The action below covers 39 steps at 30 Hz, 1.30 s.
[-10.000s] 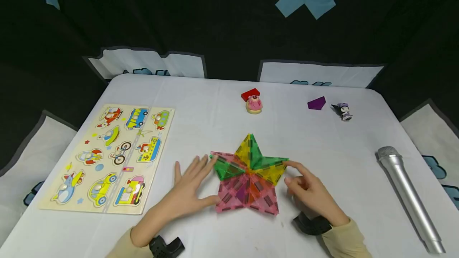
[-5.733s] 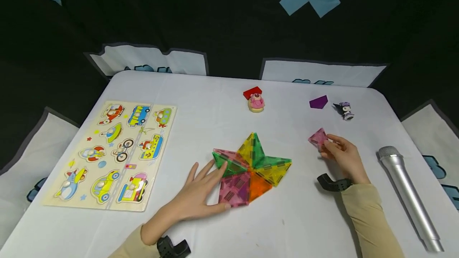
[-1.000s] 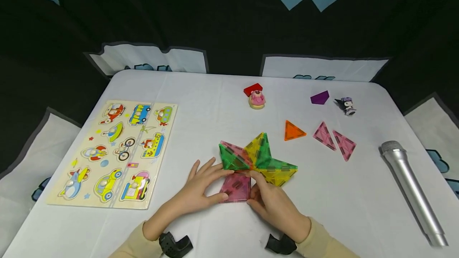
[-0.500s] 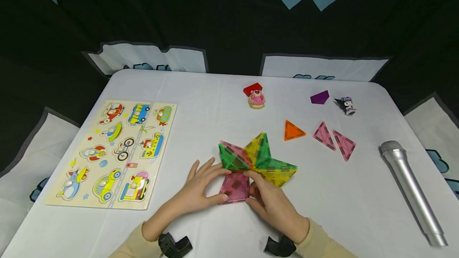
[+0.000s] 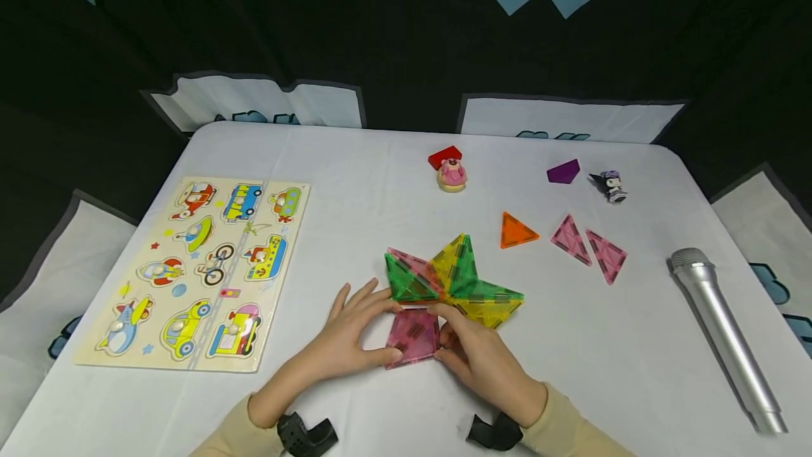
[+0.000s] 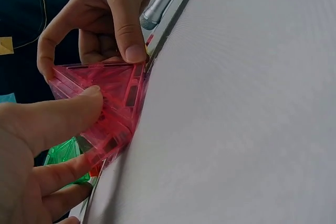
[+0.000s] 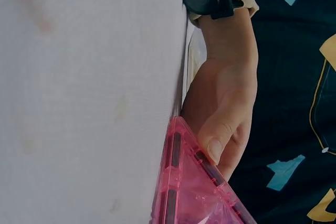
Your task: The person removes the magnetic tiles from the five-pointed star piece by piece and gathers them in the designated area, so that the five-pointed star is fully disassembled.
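Observation:
Both hands meet at a pink tile [image 5: 414,336] lying at the near side of a cluster of green and yellow triangle tiles [image 5: 458,281] on the white table [image 5: 380,182]. My left hand [image 5: 361,333] pinches the pink tile [image 6: 113,98] between its thumb [image 6: 79,109] and the fingers along its far edge. My right hand [image 5: 472,355] grips the tile's right side, thumb and curled index finger around one corner, as the left wrist view shows. In the right wrist view the left hand's thumb [image 7: 215,148] lies against the pink tile [image 7: 191,195].
An orange triangle [image 5: 517,231] and two pink triangles [image 5: 571,238] [image 5: 605,256] lie loose at the right. Further back are a purple piece [image 5: 563,171], a dark figurine [image 5: 612,185], a red piece [image 5: 444,157] and a pink figurine [image 5: 450,175]. Silver microphone [image 5: 723,337] right, vehicle puzzle board [image 5: 197,273] left.
Since the earliest frames, the orange and two pink triangles left the star and now lie at the right. In the last second both hands stay at the pink tile, barely moving.

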Each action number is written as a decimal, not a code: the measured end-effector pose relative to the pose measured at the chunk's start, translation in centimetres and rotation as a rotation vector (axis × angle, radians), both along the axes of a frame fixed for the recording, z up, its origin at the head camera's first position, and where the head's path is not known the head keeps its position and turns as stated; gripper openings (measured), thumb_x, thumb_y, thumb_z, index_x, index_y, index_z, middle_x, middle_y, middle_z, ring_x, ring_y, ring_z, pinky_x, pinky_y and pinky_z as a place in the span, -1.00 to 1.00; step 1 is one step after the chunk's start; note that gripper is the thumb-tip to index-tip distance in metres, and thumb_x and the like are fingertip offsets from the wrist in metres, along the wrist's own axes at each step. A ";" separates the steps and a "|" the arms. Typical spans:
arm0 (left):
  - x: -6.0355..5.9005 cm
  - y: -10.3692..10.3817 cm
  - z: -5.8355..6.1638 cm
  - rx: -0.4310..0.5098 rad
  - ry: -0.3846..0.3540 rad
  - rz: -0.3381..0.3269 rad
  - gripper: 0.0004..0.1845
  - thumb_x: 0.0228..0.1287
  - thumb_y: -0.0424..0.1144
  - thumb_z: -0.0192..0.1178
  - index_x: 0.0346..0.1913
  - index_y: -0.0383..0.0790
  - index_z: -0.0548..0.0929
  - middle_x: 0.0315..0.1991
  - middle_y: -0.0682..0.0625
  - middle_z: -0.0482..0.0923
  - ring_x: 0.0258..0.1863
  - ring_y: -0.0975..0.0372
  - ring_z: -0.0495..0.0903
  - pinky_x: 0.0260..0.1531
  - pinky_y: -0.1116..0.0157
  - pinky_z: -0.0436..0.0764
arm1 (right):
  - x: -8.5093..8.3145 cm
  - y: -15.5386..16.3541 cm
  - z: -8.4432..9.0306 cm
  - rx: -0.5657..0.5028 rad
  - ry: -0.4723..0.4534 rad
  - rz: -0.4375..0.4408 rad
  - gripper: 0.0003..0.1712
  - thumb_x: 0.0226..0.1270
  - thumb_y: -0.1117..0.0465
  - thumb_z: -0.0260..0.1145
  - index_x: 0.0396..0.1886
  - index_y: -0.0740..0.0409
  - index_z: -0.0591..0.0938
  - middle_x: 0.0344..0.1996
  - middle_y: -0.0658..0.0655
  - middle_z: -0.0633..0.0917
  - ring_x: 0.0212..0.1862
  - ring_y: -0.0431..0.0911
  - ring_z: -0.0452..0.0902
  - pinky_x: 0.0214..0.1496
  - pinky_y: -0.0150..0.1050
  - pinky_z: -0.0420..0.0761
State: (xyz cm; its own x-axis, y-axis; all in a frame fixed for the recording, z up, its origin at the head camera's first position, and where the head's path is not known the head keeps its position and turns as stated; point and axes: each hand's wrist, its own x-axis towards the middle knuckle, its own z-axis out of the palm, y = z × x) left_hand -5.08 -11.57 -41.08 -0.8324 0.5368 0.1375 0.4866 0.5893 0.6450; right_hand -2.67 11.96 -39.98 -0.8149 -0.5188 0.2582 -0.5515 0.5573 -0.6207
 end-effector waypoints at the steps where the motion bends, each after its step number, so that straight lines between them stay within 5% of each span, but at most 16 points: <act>1: 0.0 0.0 0.0 0.003 -0.002 0.003 -0.44 -0.05 0.12 0.27 0.01 -0.09 0.52 0.20 -0.13 0.33 0.32 -0.05 0.01 0.19 -0.12 -0.29 | 0.0 0.0 0.0 -0.007 0.004 -0.002 -0.28 -0.04 0.37 0.43 0.14 0.08 0.33 -0.44 -0.07 0.51 -0.43 -0.27 0.41 -0.40 -0.42 0.48; 12: -0.2 0.2 -0.2 0.003 -0.013 0.024 -0.47 -0.05 0.16 0.22 -0.05 -0.10 0.53 0.21 -0.12 0.33 0.32 -0.01 0.01 0.21 -0.07 -0.30 | -0.5 0.6 -0.1 -0.068 0.113 0.053 -0.56 0.06 0.39 0.36 -0.05 0.17 0.45 -0.20 0.00 0.56 -0.29 -0.25 0.44 -0.25 -0.35 0.52; 18: -0.3 0.4 -0.2 -0.035 -0.019 0.021 -0.45 -0.06 0.12 0.26 -0.01 -0.09 0.51 0.23 -0.09 0.31 0.33 0.03 0.00 0.22 -0.03 -0.32 | -1.5 2.9 1.4 -0.259 -0.094 0.160 -0.75 0.18 0.40 0.25 -0.19 0.12 0.43 -0.37 -0.04 0.56 -0.35 -0.24 0.49 -0.33 -0.34 0.53; 21: -0.4 0.4 -0.2 -0.051 -0.018 0.017 -0.45 -0.06 0.11 0.27 0.01 -0.08 0.50 0.24 -0.08 0.30 0.33 0.04 -0.01 0.23 -0.02 -0.32 | -2.2 5.8 2.8 -0.465 -0.223 0.121 -0.74 0.17 0.55 0.16 -0.18 0.28 0.40 -0.38 0.09 0.59 -0.34 -0.16 0.54 -0.32 -0.30 0.55; 26: -0.2 0.2 -0.2 -0.047 -0.012 0.017 -0.45 -0.07 0.11 0.27 -0.01 -0.08 0.50 0.23 -0.10 0.31 0.32 0.01 0.01 0.22 -0.05 -0.31 | -2.6 12.6 4.2 -0.660 -0.290 -0.112 -0.73 0.18 0.66 0.01 -0.15 0.39 0.35 -0.41 0.13 0.58 -0.36 -0.16 0.54 -0.32 -0.34 0.55; 30: -0.1 0.2 -0.1 -0.042 -0.031 0.016 -0.44 -0.07 0.11 0.27 0.00 -0.08 0.50 0.24 -0.10 0.30 0.33 0.01 0.00 0.22 -0.04 -0.32 | -2.2 18.2 3.8 -0.403 -0.298 -0.363 -0.71 0.23 0.57 0.02 -0.16 0.18 0.42 -0.54 0.02 0.55 -0.48 -0.25 0.50 -0.43 -0.40 0.52; 34: 0.0 0.0 -0.1 -0.058 -0.038 0.018 -0.43 -0.07 0.12 0.27 0.02 -0.07 0.50 0.24 -0.09 0.29 0.33 0.02 -0.01 0.22 -0.03 -0.33 | -1.8 22.2 2.8 -0.022 -0.341 -0.512 -0.80 0.29 0.43 0.05 -0.10 0.33 0.40 -0.56 0.11 0.58 -0.55 -0.29 0.46 -0.54 -0.37 0.47; 39: 0.0 0.0 0.0 -0.057 -0.038 0.016 -0.44 -0.05 0.13 0.26 0.02 -0.06 0.50 0.25 -0.08 0.29 0.34 0.04 -0.02 0.23 -0.01 -0.34 | -1.6 23.7 2.4 0.225 -0.379 -0.621 -0.58 0.35 0.20 0.06 0.01 0.49 0.34 -0.40 0.44 0.58 -0.41 0.07 0.55 -0.51 -0.19 0.49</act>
